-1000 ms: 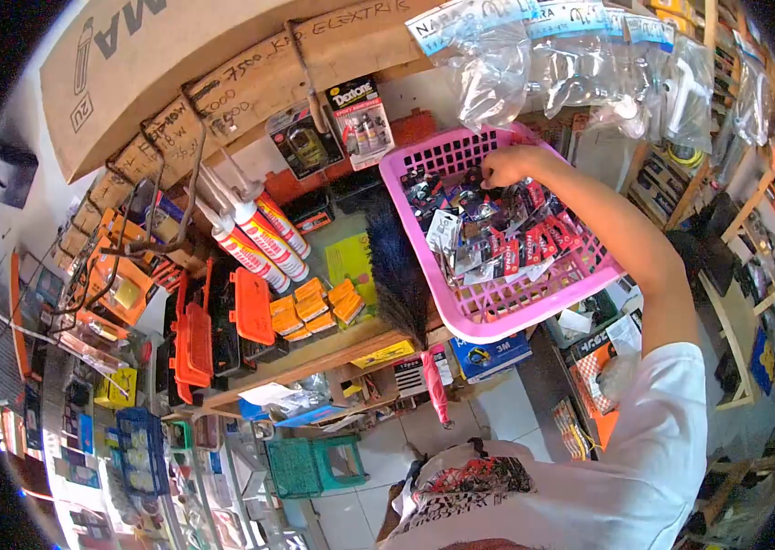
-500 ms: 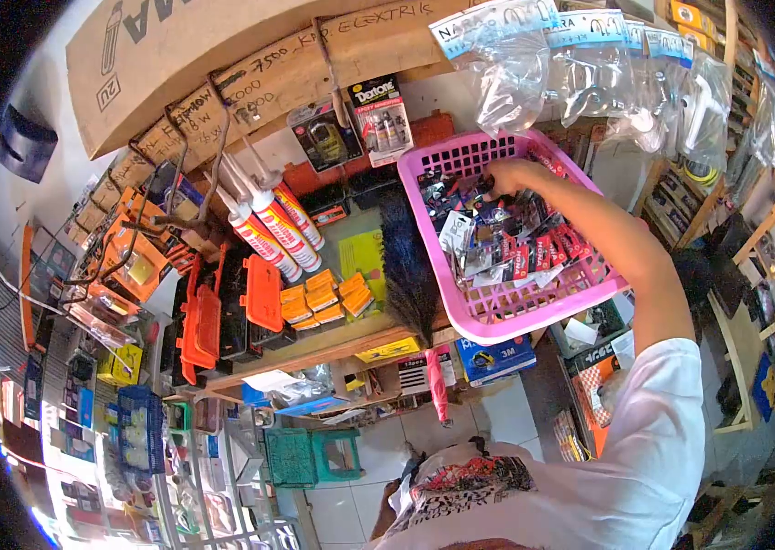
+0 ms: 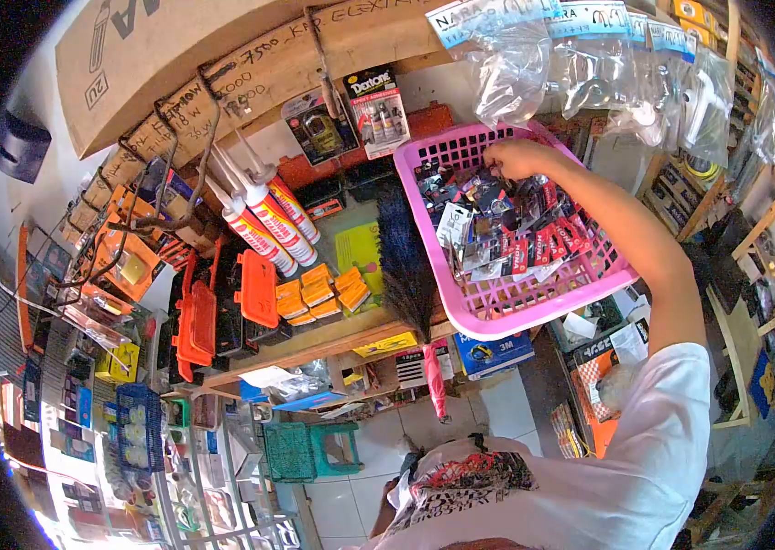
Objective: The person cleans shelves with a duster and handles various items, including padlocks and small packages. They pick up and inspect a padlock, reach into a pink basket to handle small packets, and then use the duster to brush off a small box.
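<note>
My right hand (image 3: 517, 159) is over the far side of a pink plastic basket (image 3: 534, 321), fingers pinched together at the top of a small dark packet (image 3: 494, 198). Around it lie many small carded packets, several with red labels (image 3: 538, 246) reading HONA and one white card (image 3: 454, 223). The fingertips partly hide what they grip. On the other side, my left arm (image 3: 384, 510) hangs low beside my white shirt, and its fingers cannot be made out.
Left of the basket are a black bristle brush (image 3: 406, 266), small orange boxes (image 3: 316, 291), white sealant tubes (image 3: 268, 220) and orange-lidded cases (image 3: 257, 289). Plastic bags (image 3: 508, 78) hang above the basket's far edge. A green stool (image 3: 337, 449) stands on the tiled floor below.
My right hand has lifted and moved slightly toward the basket's far rim, uncovering more of the dark packets beneath. The view has shifted a little; my left arm stays low.
</note>
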A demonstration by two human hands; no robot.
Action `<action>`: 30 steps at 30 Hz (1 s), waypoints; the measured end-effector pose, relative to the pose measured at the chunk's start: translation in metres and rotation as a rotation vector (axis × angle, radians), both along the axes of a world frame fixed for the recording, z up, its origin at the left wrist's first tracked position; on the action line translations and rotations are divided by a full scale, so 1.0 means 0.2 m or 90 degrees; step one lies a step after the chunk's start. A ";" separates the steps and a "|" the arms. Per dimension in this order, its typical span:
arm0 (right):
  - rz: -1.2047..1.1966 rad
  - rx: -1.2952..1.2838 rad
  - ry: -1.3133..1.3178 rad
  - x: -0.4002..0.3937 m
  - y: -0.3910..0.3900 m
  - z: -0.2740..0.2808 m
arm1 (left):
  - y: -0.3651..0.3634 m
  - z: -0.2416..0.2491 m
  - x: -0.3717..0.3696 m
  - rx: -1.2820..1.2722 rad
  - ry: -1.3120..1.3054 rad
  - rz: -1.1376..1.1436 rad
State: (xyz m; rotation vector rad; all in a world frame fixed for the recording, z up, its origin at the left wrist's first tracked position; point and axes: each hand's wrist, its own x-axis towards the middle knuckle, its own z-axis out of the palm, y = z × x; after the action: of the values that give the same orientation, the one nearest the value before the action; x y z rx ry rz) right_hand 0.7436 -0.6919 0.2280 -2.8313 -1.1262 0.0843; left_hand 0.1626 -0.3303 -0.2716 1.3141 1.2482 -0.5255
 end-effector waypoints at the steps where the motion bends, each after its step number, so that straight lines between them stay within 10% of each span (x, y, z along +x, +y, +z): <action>1: 0.008 0.024 0.005 0.01 -0.01 0.01 | -0.01 0.00 -0.01 0.000 0.001 0.003; 14: 0.004 0.202 -0.246 -0.07 -0.03 0.11 | -0.03 -0.01 -0.07 -0.001 0.002 0.050; 21: -0.006 0.350 0.259 -0.65 0.07 0.31 | -0.05 -0.02 -0.09 0.004 -0.056 0.073; 30: 0.259 0.435 0.196 -1.22 0.07 0.42 | -0.06 0.52 0.33 -0.100 -0.499 -0.129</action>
State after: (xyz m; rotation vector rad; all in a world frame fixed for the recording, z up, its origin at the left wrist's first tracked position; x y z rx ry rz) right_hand 0.4989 -0.6777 0.3118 -1.9043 -1.3184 0.1282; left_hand 0.2277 -0.3426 -0.1678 1.3276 0.4232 -0.1975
